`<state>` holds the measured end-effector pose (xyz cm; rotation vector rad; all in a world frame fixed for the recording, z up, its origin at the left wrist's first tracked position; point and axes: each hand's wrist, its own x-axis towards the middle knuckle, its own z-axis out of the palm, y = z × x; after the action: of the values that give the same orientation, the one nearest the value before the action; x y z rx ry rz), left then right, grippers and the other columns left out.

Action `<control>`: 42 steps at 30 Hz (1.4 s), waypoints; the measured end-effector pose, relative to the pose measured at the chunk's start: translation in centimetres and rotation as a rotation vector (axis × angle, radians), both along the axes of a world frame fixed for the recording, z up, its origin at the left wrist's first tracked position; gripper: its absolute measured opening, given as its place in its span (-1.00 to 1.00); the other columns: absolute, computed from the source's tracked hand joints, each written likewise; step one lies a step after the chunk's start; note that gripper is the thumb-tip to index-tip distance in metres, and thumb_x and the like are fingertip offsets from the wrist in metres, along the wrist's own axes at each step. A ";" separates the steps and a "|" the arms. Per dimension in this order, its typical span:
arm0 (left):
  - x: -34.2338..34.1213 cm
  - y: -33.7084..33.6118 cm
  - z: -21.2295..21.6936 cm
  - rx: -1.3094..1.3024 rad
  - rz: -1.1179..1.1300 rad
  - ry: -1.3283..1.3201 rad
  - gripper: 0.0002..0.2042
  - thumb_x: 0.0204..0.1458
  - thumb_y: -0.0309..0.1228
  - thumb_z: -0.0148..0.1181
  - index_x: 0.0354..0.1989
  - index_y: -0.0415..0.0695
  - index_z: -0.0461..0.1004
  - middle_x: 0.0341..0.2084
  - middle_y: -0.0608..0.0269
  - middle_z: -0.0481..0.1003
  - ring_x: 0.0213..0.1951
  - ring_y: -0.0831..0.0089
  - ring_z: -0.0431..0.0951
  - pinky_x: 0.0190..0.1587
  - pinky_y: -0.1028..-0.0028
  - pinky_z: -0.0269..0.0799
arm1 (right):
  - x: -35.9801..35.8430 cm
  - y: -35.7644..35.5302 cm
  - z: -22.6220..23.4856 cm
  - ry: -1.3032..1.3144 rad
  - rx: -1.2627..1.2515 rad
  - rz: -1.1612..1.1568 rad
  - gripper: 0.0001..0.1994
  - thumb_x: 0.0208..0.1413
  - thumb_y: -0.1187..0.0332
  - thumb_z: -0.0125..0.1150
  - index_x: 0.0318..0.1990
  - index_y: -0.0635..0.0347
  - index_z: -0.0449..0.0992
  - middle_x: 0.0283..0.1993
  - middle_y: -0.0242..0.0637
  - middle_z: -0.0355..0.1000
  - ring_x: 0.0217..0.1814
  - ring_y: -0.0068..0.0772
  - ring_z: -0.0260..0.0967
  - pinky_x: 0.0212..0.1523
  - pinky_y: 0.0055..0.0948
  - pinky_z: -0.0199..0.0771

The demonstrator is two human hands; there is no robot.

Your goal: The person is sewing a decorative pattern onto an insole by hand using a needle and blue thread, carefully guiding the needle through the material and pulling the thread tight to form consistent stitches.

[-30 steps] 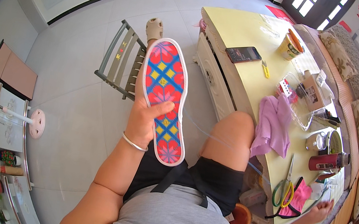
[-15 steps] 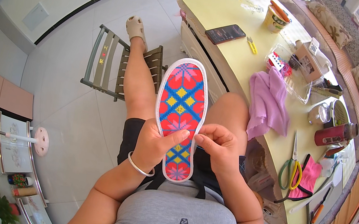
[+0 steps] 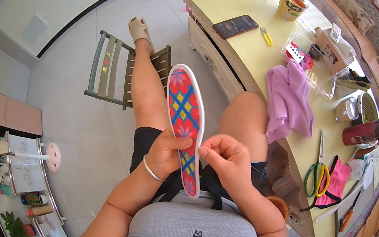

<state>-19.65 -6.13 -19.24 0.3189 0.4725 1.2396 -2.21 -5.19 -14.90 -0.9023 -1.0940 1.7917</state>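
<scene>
An embroidered shoe insole [image 3: 183, 107], patterned in red, blue, yellow and pink with a white border, is held upright over my lap and tilted slightly. My left hand [image 3: 163, 153] grips it at the middle, thumb across the patterned face and fingers behind. At its right border, my right hand [image 3: 228, 158] has thumb and forefinger pinched together, close against or touching the white edge. Whatever is in that pinch is too small to make out.
On the right, a yellow-topped table [image 3: 237, 7] bears a phone [image 3: 236, 26], yellow snips [image 3: 266, 36], a lilac cloth [image 3: 289, 99], large scissors [image 3: 318, 173], a pink cloth [image 3: 336, 179] and a dark red flask [image 3: 363, 132]. A folding stool [image 3: 113, 69] stands under my outstretched leg.
The insole has turned so its right edge faces up more and its pattern looks narrower. Both hands turned with it, the right still pinched at the border. The view has shifted slightly.
</scene>
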 end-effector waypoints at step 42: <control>2.2 -0.3 -1.3 -0.024 -0.108 -0.263 -0.28 -0.12 0.25 0.15 -0.15 -0.26 0.25 -0.54 0.31 0.31 -0.53 0.52 0.33 -0.44 0.59 0.32 | -2.0 -0.9 -0.2 -0.521 1.049 -0.198 -0.86 -0.14 0.60 0.27 -0.36 0.24 0.53 -0.56 -0.25 0.41 -0.57 -0.27 0.43 -0.57 -0.41 0.40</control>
<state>-17.44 -6.44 -20.50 0.1560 0.2406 1.1503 -4.25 -6.14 -15.14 -0.7513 -1.9067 0.6072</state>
